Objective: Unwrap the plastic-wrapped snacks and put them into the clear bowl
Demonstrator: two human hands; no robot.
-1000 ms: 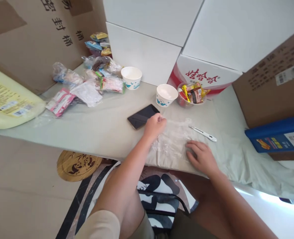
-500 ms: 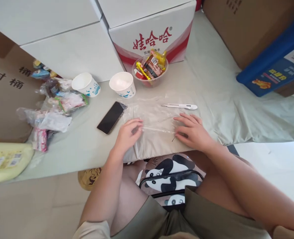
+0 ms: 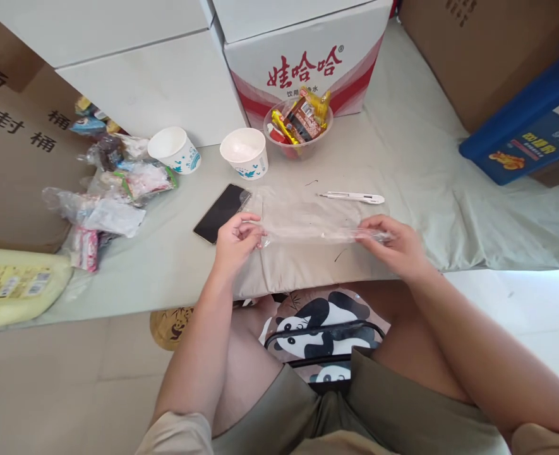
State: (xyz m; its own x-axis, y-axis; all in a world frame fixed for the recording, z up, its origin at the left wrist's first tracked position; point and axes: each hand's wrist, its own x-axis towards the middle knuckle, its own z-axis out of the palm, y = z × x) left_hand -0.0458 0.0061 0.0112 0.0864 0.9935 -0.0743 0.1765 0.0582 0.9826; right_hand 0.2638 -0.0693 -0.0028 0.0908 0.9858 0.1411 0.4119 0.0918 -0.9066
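A clear plastic bag (image 3: pixel 307 221) stretches between my two hands near the table's front edge. My left hand (image 3: pixel 239 243) pinches its left end between thumb and fingers. At the other end, my right hand (image 3: pixel 388 243) is closed on the plastic. Just behind the bag lies a white utility knife (image 3: pixel 352 198), to the right. A dark smartphone (image 3: pixel 220 212) rests on the table behind my left hand, with the bag's corner reaching its edge.
Two paper cups (image 3: pixel 174 150) and a clear bowl (image 3: pixel 300 148) of wrapped snacks stand before a white carton (image 3: pixel 302 57). Plastic packets (image 3: pixel 113 212) lie to the left, above a yellow container (image 3: pixel 18 287). A blue box (image 3: pixel 520 133) stands at right.
My right hand has moved right and closed on the plastic. The bag's near edge is now lifted and drawn out between both hands. The view has shifted slightly.
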